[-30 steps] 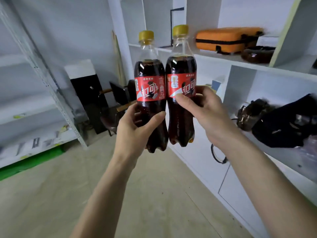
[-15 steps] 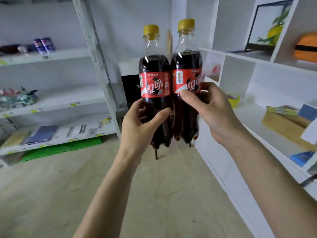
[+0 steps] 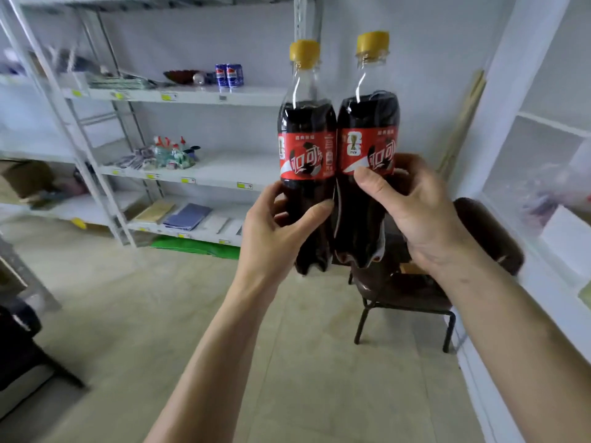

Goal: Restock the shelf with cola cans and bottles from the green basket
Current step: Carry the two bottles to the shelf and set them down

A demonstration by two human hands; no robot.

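Note:
Two cola bottles with yellow caps and red labels are held upright side by side in front of me. My left hand (image 3: 275, 231) grips the left cola bottle (image 3: 307, 135) round its lower body. My right hand (image 3: 412, 212) grips the right cola bottle (image 3: 367, 129) at and below the label. The metal shelf (image 3: 198, 97) stands ahead on the left; two blue cans (image 3: 229, 75) stand on its upper board. The green basket is not in view.
A dark chair (image 3: 415, 292) stands on the floor just behind the bottles. A white cabinet (image 3: 499, 123) with open compartments lines the right side. The shelf's lower boards hold packets, bottles and flat items; something green (image 3: 195, 246) lies under it. A dark object sits at far left.
My view has swung left: the metal shelf now fills the left and centre, and the white cabinet has slid to the right edge. Both hands keep the same hold on the bottles.

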